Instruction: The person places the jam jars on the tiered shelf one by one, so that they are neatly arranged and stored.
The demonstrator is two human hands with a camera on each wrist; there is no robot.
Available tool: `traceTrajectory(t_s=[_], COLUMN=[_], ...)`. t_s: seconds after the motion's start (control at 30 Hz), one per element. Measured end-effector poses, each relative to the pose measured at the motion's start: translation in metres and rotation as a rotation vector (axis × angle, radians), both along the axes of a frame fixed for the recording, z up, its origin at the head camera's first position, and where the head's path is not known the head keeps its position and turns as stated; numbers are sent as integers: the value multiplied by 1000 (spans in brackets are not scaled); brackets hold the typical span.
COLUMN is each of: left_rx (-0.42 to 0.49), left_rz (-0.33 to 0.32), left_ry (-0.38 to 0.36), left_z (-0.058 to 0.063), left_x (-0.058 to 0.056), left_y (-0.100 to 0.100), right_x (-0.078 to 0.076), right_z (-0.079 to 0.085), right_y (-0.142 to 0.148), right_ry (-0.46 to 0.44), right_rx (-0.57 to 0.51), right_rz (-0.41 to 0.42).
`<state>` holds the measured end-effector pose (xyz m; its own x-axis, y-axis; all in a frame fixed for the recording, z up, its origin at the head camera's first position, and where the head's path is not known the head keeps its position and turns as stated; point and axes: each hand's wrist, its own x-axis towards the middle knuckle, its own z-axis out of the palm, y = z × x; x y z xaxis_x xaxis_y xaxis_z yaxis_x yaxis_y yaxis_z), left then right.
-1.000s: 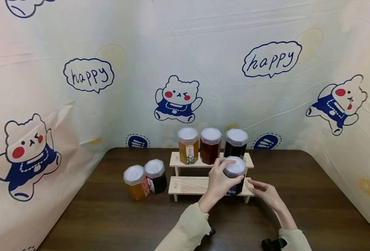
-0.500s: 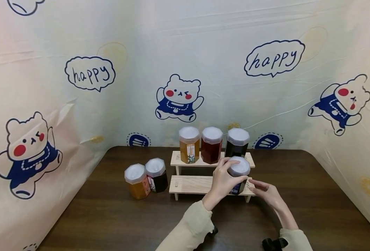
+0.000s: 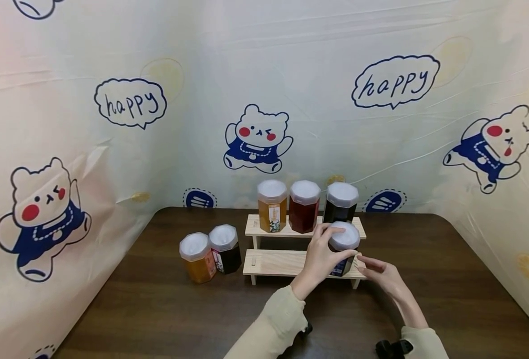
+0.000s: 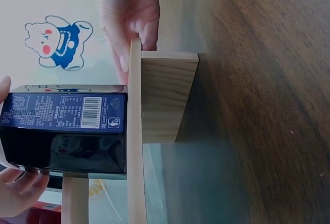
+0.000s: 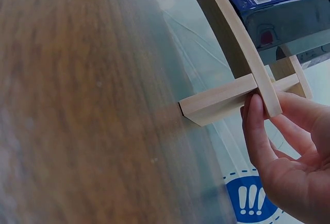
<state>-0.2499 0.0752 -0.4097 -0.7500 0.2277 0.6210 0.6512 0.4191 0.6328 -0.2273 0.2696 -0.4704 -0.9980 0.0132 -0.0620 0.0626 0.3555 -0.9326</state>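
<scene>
A dark jar (image 3: 345, 239) with a white lid and a blue label stands at the right end of the lower tier of a two-tier wooden rack (image 3: 273, 262). My left hand (image 3: 319, 257) grips this jar (image 4: 85, 152) near its lid, fingers on one side and thumb on the other. The right hand (image 3: 384, 278) pinches the right end of the lower board, as the right wrist view shows, with fingertips below and above the wood. On the upper tier stand an amber jar (image 3: 271, 209), a red jar (image 3: 304, 209) and another dark jar (image 3: 341, 197), partly hidden.
Left of the rack, an orange jar (image 3: 198, 259) and a dark jar (image 3: 225, 252) stand close together on the brown wooden table (image 3: 156, 309). A patterned cloth (image 3: 192, 99) with bear drawings hangs behind and at both sides.
My left hand has slid the dark jar a little to the right along the lower tier. The right hand stays at the board's end. The head view has shifted slightly.
</scene>
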Motion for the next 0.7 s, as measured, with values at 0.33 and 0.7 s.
traceTrajectory(t_s=[0.33, 0.7], left_rx=[-10, 34], left_rz=[-19, -38], left_ry=[-19, 72], left_z=[0, 3], left_x=[7, 10], left_y=[-7, -23], right_x=[0, 0], right_z=[-1, 1], right_y=[1, -2], right_ry=[12, 5], right_rx=[-3, 14], right_rz=[0, -15])
